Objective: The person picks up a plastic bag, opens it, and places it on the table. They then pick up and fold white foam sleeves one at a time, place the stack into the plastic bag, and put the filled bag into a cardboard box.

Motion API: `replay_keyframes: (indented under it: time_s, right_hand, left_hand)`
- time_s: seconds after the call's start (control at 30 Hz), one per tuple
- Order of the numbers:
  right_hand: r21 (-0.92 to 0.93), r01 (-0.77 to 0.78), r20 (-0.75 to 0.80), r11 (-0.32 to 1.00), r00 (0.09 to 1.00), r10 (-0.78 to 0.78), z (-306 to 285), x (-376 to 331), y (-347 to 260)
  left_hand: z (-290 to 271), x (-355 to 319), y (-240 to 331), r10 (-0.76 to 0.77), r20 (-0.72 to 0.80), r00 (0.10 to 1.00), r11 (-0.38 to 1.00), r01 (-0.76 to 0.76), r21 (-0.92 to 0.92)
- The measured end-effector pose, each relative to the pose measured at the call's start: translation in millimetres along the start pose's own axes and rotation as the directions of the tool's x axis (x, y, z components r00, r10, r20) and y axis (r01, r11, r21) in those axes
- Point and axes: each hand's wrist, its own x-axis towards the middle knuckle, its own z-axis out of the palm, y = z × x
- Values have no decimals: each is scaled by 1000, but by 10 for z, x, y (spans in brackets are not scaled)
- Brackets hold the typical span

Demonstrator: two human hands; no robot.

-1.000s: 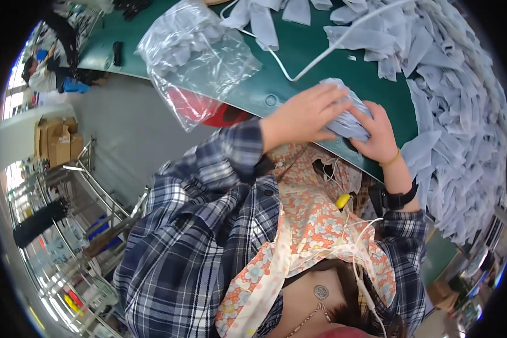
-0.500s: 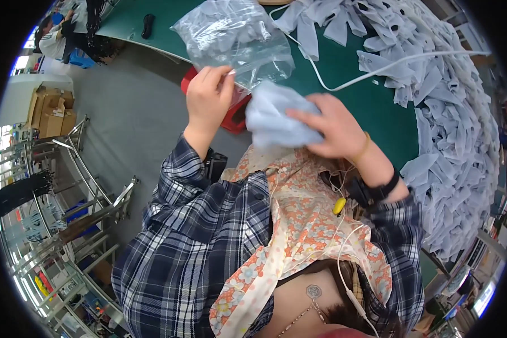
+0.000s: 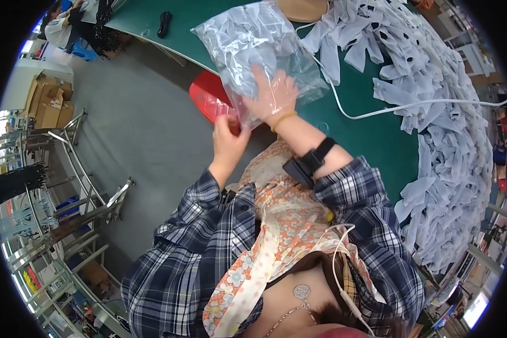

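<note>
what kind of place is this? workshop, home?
Probably a garment or textile workshop: heaps of cut pale fabric pieces on a green worktable, a clear plastic bag being filled with them, metal racks and cardboard boxes alongside.

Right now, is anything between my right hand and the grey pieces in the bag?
Nothing visible: the right hand is already inside the clear bag with the pieces, while the left hand holds its mouth.

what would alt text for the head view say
Seen from above, a person in a plaid shirt has the right hand pushed inside a clear plastic bag of pale grey fabric pieces, while the left hand grips the bag's opening. The bag lies at the edge of a green table beside a heap of fabric pieces.
</note>
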Motion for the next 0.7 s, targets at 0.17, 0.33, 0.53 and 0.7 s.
replay_keyframes:
  time_s: [0.17,0.33,0.53,0.7]
  right_hand:
    - [2,-84,130,996,988,83,26,502,-183]
    - [91,-43,38,995,998,39,122,639,-107]
    - [281,344,-204,896,934,-294,-113,93,651]
    - [405,469,-250,785,883,-398,-718,-981,1491]
  left_hand:
    - [189,284,116,-32,197,980,984,66,-167]
    - [249,406,82,-36,192,981,986,67,-155]
    - [43,246,-24,-104,214,971,976,141,-165]
    - [-186,-38,-234,-91,289,953,986,128,-111]
